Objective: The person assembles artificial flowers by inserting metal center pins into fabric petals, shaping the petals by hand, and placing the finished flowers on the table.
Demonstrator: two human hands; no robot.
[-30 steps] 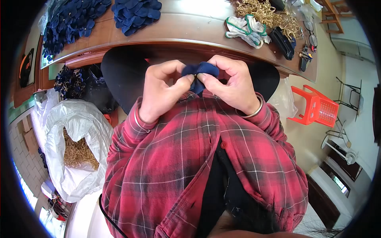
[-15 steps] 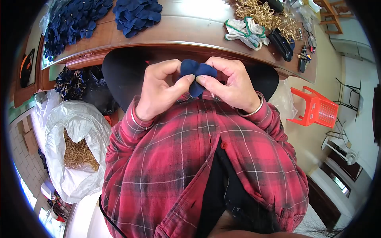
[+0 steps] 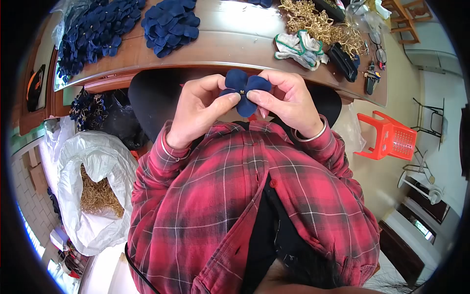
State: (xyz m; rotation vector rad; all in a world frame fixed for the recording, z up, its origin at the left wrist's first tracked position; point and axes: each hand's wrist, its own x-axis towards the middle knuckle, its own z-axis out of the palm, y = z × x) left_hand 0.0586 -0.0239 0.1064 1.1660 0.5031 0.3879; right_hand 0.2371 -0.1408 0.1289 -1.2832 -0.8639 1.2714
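Observation:
A dark blue fabric flower (image 3: 237, 79) with a small gold centre is held between both hands, over the lap and just in front of the table edge. My left hand (image 3: 201, 109) pinches its left side, thumb on a petal near the centre. On the opposite side my right hand (image 3: 289, 103) grips it, with the thumb also close to the centre. The fingers behind the petals are partly hidden. Each wrist wears a metal bangle.
On the table (image 3: 220, 54) lie blue petal piles (image 3: 170, 27), white gloves with green trim (image 3: 299, 49), gold sprigs (image 3: 313, 22), a black case (image 3: 343, 61) and glasses (image 3: 380, 54). A white sack (image 3: 98, 147) of gold pieces stands left, a red stool (image 3: 389, 137) right.
The petals have spread apart and the gold centre now shows between the thumbs. Both hands remain on the flower in nearly the same place. The view has shifted slightly.

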